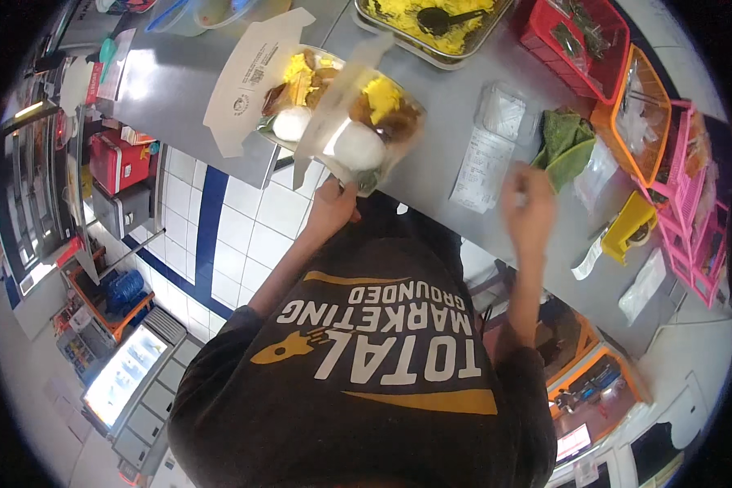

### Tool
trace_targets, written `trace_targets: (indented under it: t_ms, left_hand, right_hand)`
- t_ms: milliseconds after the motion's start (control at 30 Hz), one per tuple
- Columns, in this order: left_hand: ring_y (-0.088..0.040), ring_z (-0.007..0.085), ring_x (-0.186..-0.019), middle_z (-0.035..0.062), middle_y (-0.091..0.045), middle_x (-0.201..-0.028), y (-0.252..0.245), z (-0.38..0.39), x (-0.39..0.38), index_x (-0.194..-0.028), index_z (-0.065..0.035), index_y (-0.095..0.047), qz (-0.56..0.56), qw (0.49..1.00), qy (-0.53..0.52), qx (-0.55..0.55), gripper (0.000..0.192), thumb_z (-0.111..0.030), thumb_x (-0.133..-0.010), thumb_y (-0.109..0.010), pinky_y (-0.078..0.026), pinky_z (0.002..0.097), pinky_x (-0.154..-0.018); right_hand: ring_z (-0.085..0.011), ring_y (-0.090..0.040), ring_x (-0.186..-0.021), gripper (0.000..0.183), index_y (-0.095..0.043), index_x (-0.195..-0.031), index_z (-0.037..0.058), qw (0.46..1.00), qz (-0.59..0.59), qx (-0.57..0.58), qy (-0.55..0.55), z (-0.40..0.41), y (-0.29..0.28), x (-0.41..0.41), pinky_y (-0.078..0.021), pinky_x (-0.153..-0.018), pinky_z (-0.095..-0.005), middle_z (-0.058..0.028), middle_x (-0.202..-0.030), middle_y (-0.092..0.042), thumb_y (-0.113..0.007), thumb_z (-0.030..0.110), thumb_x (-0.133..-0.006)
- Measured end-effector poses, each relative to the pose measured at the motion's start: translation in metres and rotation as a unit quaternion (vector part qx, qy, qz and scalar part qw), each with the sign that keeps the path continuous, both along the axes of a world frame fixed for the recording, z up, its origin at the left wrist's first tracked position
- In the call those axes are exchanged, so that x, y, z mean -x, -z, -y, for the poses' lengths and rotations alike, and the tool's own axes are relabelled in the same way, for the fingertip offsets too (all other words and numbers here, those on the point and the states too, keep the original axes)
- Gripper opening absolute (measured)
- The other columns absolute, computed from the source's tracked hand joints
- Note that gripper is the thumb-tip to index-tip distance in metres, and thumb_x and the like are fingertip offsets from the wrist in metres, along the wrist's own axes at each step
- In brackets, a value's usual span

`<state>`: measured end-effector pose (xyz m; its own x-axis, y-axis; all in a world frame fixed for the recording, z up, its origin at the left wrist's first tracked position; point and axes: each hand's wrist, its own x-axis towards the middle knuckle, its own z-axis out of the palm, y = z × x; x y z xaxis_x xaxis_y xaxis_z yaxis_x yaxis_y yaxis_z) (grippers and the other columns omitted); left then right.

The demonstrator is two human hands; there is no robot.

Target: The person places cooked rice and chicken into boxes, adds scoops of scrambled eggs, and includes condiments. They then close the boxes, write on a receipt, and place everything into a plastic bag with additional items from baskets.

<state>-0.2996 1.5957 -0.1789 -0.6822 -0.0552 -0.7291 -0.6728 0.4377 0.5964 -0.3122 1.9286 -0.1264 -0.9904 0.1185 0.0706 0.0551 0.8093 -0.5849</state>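
Observation:
My left hand grips the near corner of an open paper food box. It holds a white mound of rice, yellow shreds, brown sauced food and a bit of green leaf. Its raised lid partly covers a second open food box with similar food, standing to its left. My right hand is blurred above the counter, between a printed paper slip and a folded green cloth; whether its fingers hold anything is unclear. A clear plastic container sits at the slip's far end.
A metal tray of yellow shreds with a black scoop stands at the back of the steel counter. On the right are red and orange baskets, a pink rack and a yellow tape dispenser.

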Motion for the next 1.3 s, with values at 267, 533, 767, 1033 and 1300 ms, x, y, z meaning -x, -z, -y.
trace_targets:
  t_ms: [267, 533, 767, 1033, 1300]
  left_hand:
    - [-0.067, 0.0415, -0.066, 0.0277, -0.065, -0.077, -0.007, 0.007, 0.029, -0.099, 0.0054, -0.058, -0.150, 0.973, 0.147, 0.099, 0.028, -0.021, -0.093, -0.050, -0.054, 0.0501, -0.064]
    - [-0.059, 0.0348, -0.084, 0.0154, -0.059, -0.084, -0.011, -0.012, 0.011, -0.082, -0.0050, -0.058, -0.487, 0.798, 0.331, 0.132, 0.014, -0.016, -0.074, -0.060, -0.048, 0.0466, -0.076]
    - [-0.061, 0.0309, -0.096, 0.0142, -0.064, -0.091, -0.024, -0.014, 0.016, -0.089, -0.0017, -0.060, -0.383, 0.818, 0.412, 0.120, 0.019, -0.014, -0.075, -0.060, -0.046, 0.0419, -0.087]
    - [-0.059, 0.0348, -0.100, 0.0190, -0.060, -0.109, -0.075, 0.011, 0.064, -0.116, 0.0005, -0.059, -0.555, 0.802, 0.096, 0.199, 0.033, -0.012, -0.086, -0.059, -0.048, 0.0446, -0.087]
    - [-0.059, 0.0373, -0.103, 0.0204, -0.065, -0.103, -0.005, 0.009, 0.109, -0.107, 0.0026, -0.063, -0.531, 0.822, 0.207, -0.025, 0.028, -0.019, -0.099, -0.048, -0.046, 0.0443, -0.092]
  right_hand:
    - [-0.0308, -0.063, -0.088, 0.017, -0.068, -0.100, 0.0095, 0.969, 0.046, -0.003, -0.241, 0.081, 0.026, 0.000, -0.0530, -0.074, -0.0411, -0.0100, -0.097, -0.063, -0.069, 0.012, -0.082]
    - [-0.0354, -0.061, -0.091, 0.013, -0.065, -0.095, 0.0068, 0.970, 0.065, -0.091, -0.216, 0.104, 0.020, 0.005, -0.0520, -0.074, -0.0458, -0.0129, -0.097, -0.060, -0.062, 0.016, -0.086]
    - [-0.0373, -0.060, -0.090, 0.017, -0.063, -0.095, 0.0030, 0.941, 0.123, -0.150, -0.278, 0.094, 0.025, 0.004, -0.0510, -0.076, -0.0460, -0.0166, -0.094, -0.060, -0.062, 0.017, -0.086]
    - [-0.0432, -0.059, -0.093, 0.031, -0.060, -0.104, -0.0072, 0.962, -0.228, -0.107, -0.109, 0.046, -0.003, 0.087, -0.0475, -0.087, -0.0461, -0.0246, -0.099, -0.060, -0.066, 0.013, -0.081]
    - [-0.0441, -0.058, -0.104, 0.044, -0.054, -0.122, -0.0119, 0.984, 0.039, -0.045, -0.168, 0.040, 0.010, 0.094, -0.0456, -0.092, -0.0440, -0.0294, -0.116, -0.058, -0.059, 0.014, -0.086]
